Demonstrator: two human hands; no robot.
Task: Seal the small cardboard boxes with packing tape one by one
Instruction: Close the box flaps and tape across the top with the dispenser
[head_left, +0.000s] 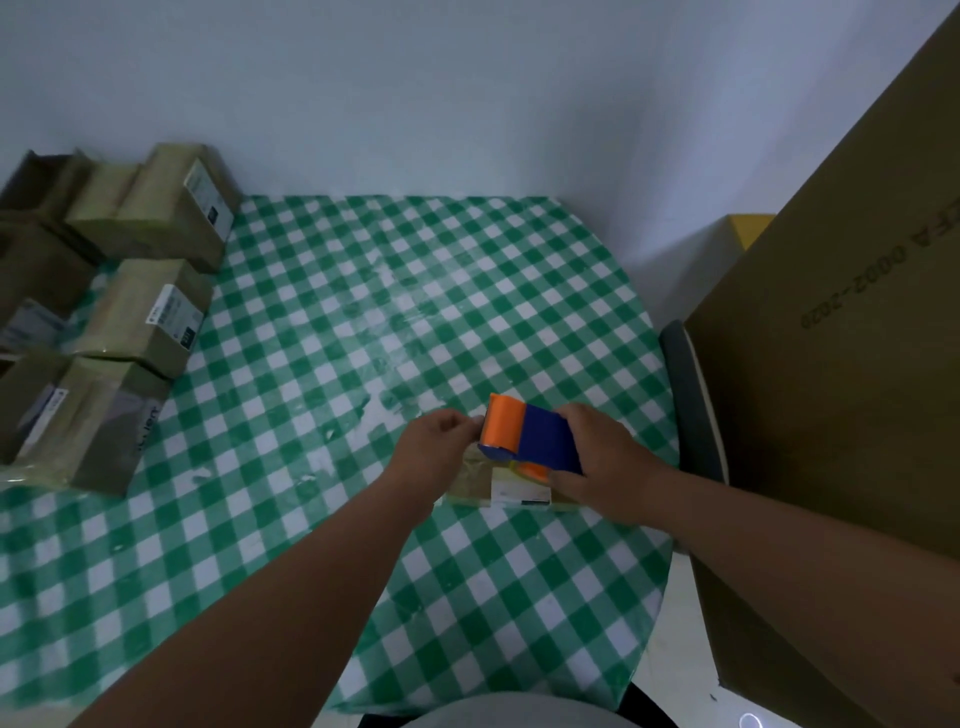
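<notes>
Right hand: the right hand (602, 462) grips the tape dispenser (530, 436) at centre right of the frame, fingers curled over its blue body.
Tape dispenser: blue housing with an orange front end; it sits on top of the small cardboard box (511, 483), tilted toward the upper left.
Left hand: the left hand (434, 447) has its fingers curled, fingertips pinched together just beside the orange end of the dispenser; what they hold is too small to make out.
Small cardboard box: lies on the checked tablecloth (363, 322) directly beneath both hands, white label facing the lower edge of the frame; largely covered by the dispenser.
Stacked boxes: a group of taped boxes (150, 208) with white labels occupies the upper left and left edge of the frame, well apart from the hands.
Large carton: a tall brown carton (841, 364) fills the right side, next to the table.
Background: a pale wall (415, 104) behind the table.
</notes>
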